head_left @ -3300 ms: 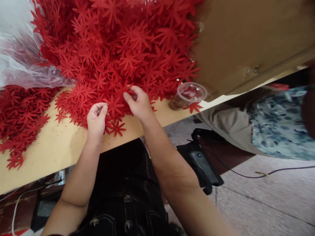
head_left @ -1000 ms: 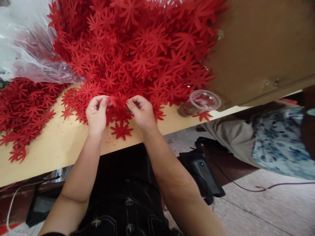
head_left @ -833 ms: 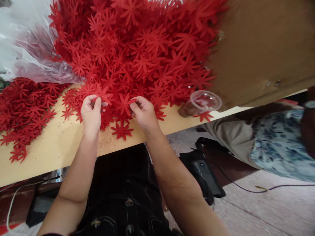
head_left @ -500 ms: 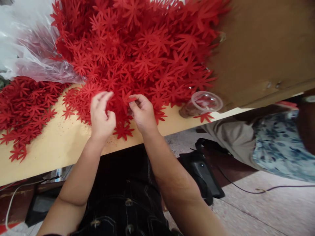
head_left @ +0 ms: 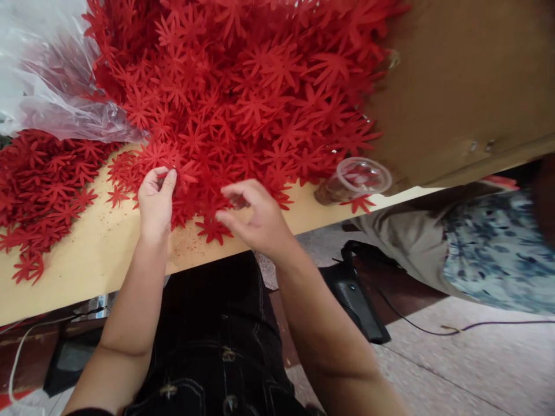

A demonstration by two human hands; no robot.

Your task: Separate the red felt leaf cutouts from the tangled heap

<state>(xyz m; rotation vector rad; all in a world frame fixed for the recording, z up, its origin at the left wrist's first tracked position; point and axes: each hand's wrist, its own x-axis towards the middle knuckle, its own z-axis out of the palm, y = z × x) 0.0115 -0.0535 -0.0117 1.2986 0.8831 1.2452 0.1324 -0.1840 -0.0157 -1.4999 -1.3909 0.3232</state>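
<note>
My left hand point(head_left: 156, 199) is closed, its thumb and forefinger pinching a red flower-shaped piece point(head_left: 187, 173) with narrow pointed petals. To the right, my right hand point(head_left: 260, 218) is open, its thumb and fingers apart with nothing between them. Just beyond both hands spreads a big heap of the same red flower-shaped pieces point(head_left: 255, 107). A single red piece point(head_left: 213, 230) lies near the table's front edge, between the hands.
A smaller red heap point(head_left: 47, 185) lies at the left on the table point(head_left: 108, 254), below a clear plastic bag point(head_left: 73, 110). A clear plastic cup point(head_left: 362, 179) stands at the right, near a brown board point(head_left: 468, 81). Another person's patterned clothing point(head_left: 498, 248) shows at the far right.
The red piece has passed from my right hand to my left. My left hand has closed and moved left; my right hand has opened and drawn back slightly to the right.
</note>
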